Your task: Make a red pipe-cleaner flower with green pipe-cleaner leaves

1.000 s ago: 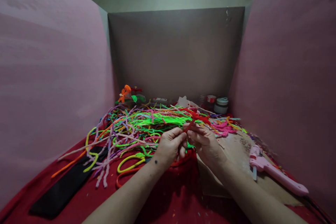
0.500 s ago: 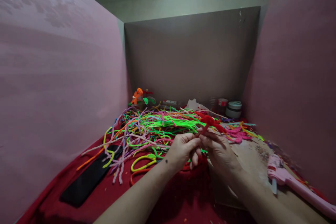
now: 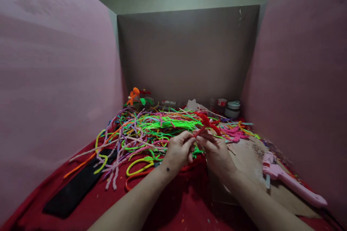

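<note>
Both hands meet at the middle of the view, fingers pinched around a red pipe-cleaner flower [image 3: 207, 121] with long red petals. My left hand [image 3: 179, 148] is closed on its lower red strand. My right hand [image 3: 217, 151] pinches the same piece just beside, its fingertips close to the left ones. The exact grip is partly hidden behind the fingers. Beyond the hands spreads a heap of loose pipe cleaners [image 3: 173, 122] in green, pink, purple and other colours. Scissors [image 3: 139, 168] with yellow and orange handles lie left of my left hand.
A pink glue gun [image 3: 287, 180] lies at the right on a cardboard sheet [image 3: 244, 158]. At left is a black flat object [image 3: 76, 187] on the red cloth [image 3: 173, 213]. An orange pipe-cleaner flower [image 3: 133, 96] and a lidded jar [image 3: 232, 109] stand at the back. Pink walls flank both sides.
The view has shifted, so everything sits further left. The red flower has turned in my fingers, its petals now showing more from the side. Both hands keep hold of it.
</note>
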`<state>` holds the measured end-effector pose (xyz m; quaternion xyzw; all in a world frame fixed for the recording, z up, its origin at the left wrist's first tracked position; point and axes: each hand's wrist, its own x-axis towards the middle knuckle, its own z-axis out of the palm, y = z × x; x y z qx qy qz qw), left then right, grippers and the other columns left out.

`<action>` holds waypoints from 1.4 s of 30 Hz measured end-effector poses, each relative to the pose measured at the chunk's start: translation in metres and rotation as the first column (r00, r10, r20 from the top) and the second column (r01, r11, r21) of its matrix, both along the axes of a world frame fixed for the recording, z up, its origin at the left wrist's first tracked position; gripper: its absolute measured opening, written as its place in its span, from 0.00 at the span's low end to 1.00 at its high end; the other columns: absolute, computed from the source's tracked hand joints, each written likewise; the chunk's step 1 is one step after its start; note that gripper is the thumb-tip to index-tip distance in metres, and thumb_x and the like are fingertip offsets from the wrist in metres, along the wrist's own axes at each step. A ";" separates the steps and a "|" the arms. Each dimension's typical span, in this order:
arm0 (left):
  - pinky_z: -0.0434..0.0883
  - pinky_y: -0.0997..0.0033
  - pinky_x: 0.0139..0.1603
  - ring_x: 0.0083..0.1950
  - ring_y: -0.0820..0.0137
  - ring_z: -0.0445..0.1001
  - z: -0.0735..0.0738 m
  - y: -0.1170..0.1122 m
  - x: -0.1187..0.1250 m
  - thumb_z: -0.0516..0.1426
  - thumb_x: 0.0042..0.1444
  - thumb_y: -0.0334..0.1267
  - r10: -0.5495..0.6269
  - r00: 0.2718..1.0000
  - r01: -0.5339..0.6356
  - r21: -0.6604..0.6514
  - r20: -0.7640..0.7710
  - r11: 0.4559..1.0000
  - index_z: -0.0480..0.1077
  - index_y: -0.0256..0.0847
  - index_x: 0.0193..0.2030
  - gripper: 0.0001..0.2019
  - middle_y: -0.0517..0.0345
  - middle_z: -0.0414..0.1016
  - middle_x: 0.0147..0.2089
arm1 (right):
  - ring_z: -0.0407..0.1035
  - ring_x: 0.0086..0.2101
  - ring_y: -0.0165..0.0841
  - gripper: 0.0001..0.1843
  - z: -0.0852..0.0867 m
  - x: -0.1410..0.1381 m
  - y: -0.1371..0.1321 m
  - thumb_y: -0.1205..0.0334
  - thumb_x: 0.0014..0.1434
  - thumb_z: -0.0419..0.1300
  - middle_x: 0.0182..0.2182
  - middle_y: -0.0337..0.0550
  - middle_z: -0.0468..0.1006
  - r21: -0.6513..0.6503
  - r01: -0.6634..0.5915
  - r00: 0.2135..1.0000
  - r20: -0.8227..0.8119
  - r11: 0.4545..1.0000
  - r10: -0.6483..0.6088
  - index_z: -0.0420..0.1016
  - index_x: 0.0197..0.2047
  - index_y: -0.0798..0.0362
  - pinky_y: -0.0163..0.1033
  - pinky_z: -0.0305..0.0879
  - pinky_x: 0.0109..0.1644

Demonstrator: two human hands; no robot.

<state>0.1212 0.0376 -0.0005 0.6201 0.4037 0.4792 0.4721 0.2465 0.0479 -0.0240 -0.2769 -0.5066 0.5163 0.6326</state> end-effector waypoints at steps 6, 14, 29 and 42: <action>0.55 0.82 0.07 0.10 0.81 0.60 0.011 -0.002 -0.002 0.57 0.48 0.44 -0.113 0.974 0.144 -0.149 0.198 0.978 0.63 0.37 0.27 0.12 0.67 0.65 0.17 | 0.66 0.30 0.33 0.07 0.002 -0.002 0.003 0.62 0.46 0.64 0.30 0.41 0.77 -0.017 -0.021 0.998 -0.058 1.000 0.020 0.79 0.32 0.51 0.39 0.62 0.35; 0.58 0.82 0.06 0.10 0.79 0.62 0.011 -0.002 -0.004 0.57 0.48 0.43 -0.172 0.958 0.216 -0.181 0.230 0.960 0.63 0.36 0.26 0.12 0.66 0.67 0.18 | 0.66 0.29 0.32 0.07 0.004 0.000 0.004 0.66 0.46 0.64 0.28 0.39 0.76 0.033 -0.061 0.994 -0.088 0.998 0.063 0.78 0.32 0.50 0.38 0.62 0.33; 0.57 0.80 0.13 0.13 0.80 0.62 0.010 -0.003 -0.002 0.53 0.53 0.41 -0.141 0.987 0.147 -0.079 0.073 0.986 0.64 0.37 0.25 0.10 0.65 0.66 0.20 | 0.66 0.31 0.31 0.08 0.009 -0.003 -0.001 0.67 0.46 0.64 0.33 0.40 0.75 0.000 -0.046 0.988 -0.146 0.999 0.046 0.79 0.33 0.51 0.36 0.62 0.34; 0.56 0.79 0.21 0.19 0.79 0.55 -0.005 0.003 -0.002 0.52 0.54 0.40 0.131 0.980 -0.091 0.255 -0.147 0.963 0.70 0.39 0.31 0.09 0.66 0.60 0.20 | 0.62 0.26 0.29 0.07 0.007 -0.006 0.000 0.66 0.46 0.63 0.26 0.37 0.75 0.002 -0.014 0.991 -0.135 1.000 0.014 0.79 0.32 0.50 0.36 0.57 0.31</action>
